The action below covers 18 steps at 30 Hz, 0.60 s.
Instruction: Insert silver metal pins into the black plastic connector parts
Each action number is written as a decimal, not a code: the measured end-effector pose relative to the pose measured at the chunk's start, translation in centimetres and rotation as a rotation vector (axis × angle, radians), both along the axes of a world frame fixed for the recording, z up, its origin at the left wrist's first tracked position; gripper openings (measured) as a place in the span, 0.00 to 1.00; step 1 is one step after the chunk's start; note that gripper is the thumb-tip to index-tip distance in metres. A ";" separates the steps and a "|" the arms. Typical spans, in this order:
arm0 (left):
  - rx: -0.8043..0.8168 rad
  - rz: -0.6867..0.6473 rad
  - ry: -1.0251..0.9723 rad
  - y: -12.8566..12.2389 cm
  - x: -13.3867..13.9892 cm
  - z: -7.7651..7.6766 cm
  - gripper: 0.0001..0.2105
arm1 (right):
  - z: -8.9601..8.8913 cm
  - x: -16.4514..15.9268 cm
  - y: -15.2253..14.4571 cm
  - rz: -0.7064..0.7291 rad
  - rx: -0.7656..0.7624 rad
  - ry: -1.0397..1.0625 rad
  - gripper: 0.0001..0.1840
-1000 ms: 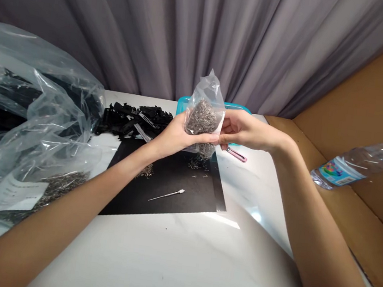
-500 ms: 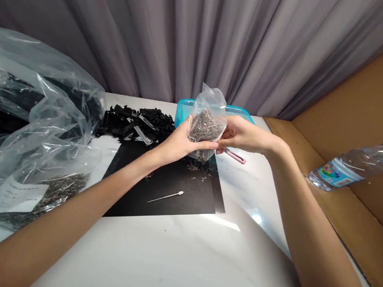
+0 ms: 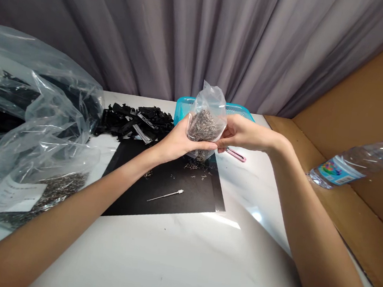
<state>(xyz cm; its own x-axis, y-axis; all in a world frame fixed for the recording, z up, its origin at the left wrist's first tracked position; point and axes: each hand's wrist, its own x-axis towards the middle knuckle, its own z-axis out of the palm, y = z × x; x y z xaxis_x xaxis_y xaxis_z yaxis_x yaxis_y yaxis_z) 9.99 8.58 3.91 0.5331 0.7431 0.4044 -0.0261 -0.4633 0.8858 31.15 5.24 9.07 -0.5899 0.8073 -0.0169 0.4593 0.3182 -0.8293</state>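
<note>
White table (image 3: 163, 256): surface extends from its near edge to the black mat (image 3: 195, 197). Left hand (image 3: 180, 141): fingers wrapped round the clear bag (image 3: 206, 124), above the mat's far end. Right hand (image 3: 240, 132): fingertips pinching the bag's right edge.

A clear, pouch-like plastic bag (image 3: 205, 125) is between the left hand (image 3: 181, 138) and the right hand (image 3: 239, 133), above a flat, black, rectangular sheet (image 3: 200, 199). On this sheet lies a silver needle-shaped tool (image 3: 166, 195), in front of the bag. Behind the bag is a blue plastic basket (image 3: 240, 108); on the basket's left side is a heap of black, elongated parts (image 3: 129, 124). To the right of the sheet lies a slender pink tool (image 3: 237, 155) (near the right hand).
</note>
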 end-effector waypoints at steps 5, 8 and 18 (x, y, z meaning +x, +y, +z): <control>0.036 0.023 0.045 0.0 -0.1 -0.1 0.33 | -0.1 0.2 0.1 0.007 0.040 -0.044 0.17; 0.061 0.014 0.102 -0.4 0.0 -0.2 0.35 | 0.8 0.8 -0.7 0.039 0.007 -0.090 0.18; 0.154 0.092 0.181 -2.1 0.5 0.5 0.34 | 2.7 -1.3 -2.9 -0.112 0.043 -0.078 0.22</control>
